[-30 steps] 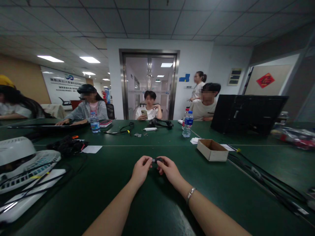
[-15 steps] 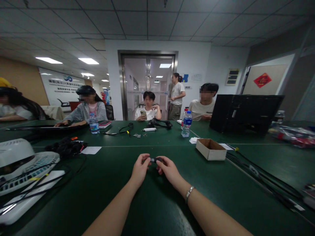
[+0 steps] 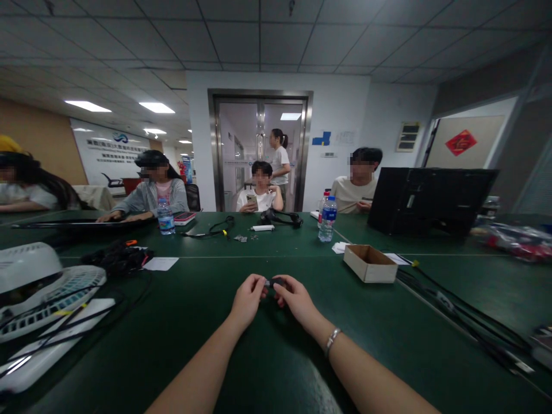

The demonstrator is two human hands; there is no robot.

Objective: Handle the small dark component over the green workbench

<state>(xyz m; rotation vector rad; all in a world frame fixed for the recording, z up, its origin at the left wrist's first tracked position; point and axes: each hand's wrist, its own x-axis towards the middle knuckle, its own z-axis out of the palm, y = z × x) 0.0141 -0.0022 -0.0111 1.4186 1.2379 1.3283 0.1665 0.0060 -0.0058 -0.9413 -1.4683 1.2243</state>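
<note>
A small dark stick-shaped piece with a lighter, metal-looking end (image 3: pixel 268 283) is held level between my two hands, above the green table (image 3: pixel 276 356). My left hand (image 3: pixel 246 300) pinches the light end between thumb and fingers. Around the dark end, the thumb and fingers of my right hand (image 3: pixel 298 299) are closed. Both hands' fingertips hide parts of the piece, and its exact kind is too small to tell. A silver bracelet (image 3: pixel 332 341) circles my right wrist.
An open cardboard box (image 3: pixel 370 270) stands to the right, near black cables (image 3: pixel 457 316) and a monitor (image 3: pixel 431 201). Water bottles (image 3: pixel 328 221) stand farther back. A white fan (image 3: pixel 30 270) and a power strip (image 3: pixel 56 345) occupy the left. Several people sit across the table.
The fingers of my left hand have curled in closer around the light end of the piece. Behind the table, a walking person has moved left in front of the glass door.
</note>
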